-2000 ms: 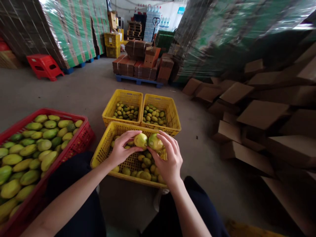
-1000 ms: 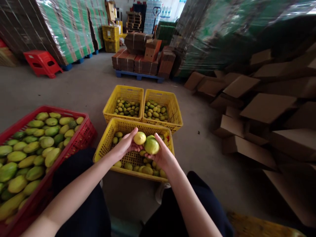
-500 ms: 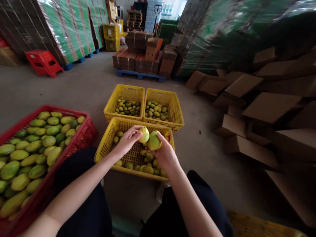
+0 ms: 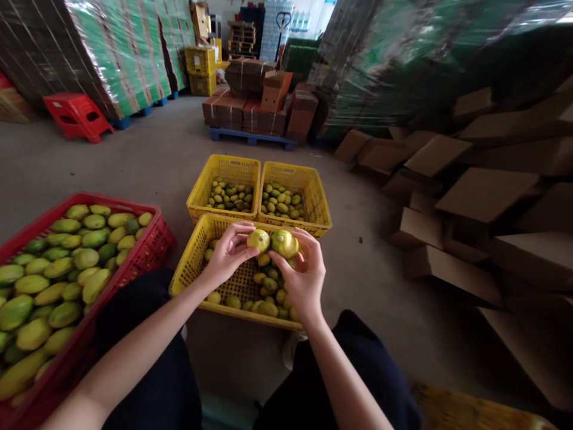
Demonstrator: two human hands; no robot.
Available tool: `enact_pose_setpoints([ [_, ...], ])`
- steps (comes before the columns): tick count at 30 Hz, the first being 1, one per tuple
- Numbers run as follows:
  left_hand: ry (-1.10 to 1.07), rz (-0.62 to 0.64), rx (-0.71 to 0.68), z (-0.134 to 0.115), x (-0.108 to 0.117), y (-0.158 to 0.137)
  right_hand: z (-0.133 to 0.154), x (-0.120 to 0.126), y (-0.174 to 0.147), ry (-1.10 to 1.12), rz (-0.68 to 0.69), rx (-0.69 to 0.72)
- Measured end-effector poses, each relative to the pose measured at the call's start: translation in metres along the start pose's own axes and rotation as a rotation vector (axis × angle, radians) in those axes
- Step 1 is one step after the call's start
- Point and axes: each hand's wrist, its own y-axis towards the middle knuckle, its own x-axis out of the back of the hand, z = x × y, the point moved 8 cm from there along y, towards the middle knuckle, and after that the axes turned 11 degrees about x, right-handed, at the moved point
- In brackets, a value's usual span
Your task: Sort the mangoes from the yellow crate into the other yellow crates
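My left hand (image 4: 230, 251) is closed around a yellowish lemon (image 4: 258, 240), fingers on top and thumb below. My right hand (image 4: 308, 272) grips a green-and-yellow lemon (image 4: 283, 243) between thumb and fingers. The two fruits are held side by side, their ends facing me, with a narrow gap between them. Below both hands stands the near yellow crate (image 4: 188, 272), its slotted floor partly bare. Lemons (image 4: 267, 308) lie along its front and right side, and a few at its left, partly hidden by my left hand.
Two yellow crates (image 4: 224, 161) (image 4: 316, 179) with lemons adjoin the near one. At left, a red crate (image 4: 163, 224) is heaped with lemons. Cardboard boxes (image 4: 486, 194) pile up at right. A red stool (image 4: 78, 113) and a blue pallet (image 4: 253, 137) of flattened cartons stand further back.
My right hand has turned, bringing its lemon level with the left one and showing the fruit's end and yellower side. The left lemon has also rotated slightly. The crates stay put.
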Motion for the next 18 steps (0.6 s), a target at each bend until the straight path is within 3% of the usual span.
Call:
enact_pose_setpoints([
  [3,-0.018,-0.012,0.058,0.006,0.003,0.004,-0.011,-0.001,0.001,0.070,0.001,-0.125],
  [9,-0.204,0.029,0.348,0.048,0.004,0.012,-0.043,-0.021,-0.021,0.340,0.034,-0.476],
  [13,-0.168,0.044,0.292,0.052,0.002,0.007,-0.061,-0.037,-0.042,0.465,-0.017,-0.629],
  [18,-0.052,-0.115,0.225,0.044,0.012,0.003,-0.059,-0.052,-0.046,0.581,-0.013,-0.716],
])
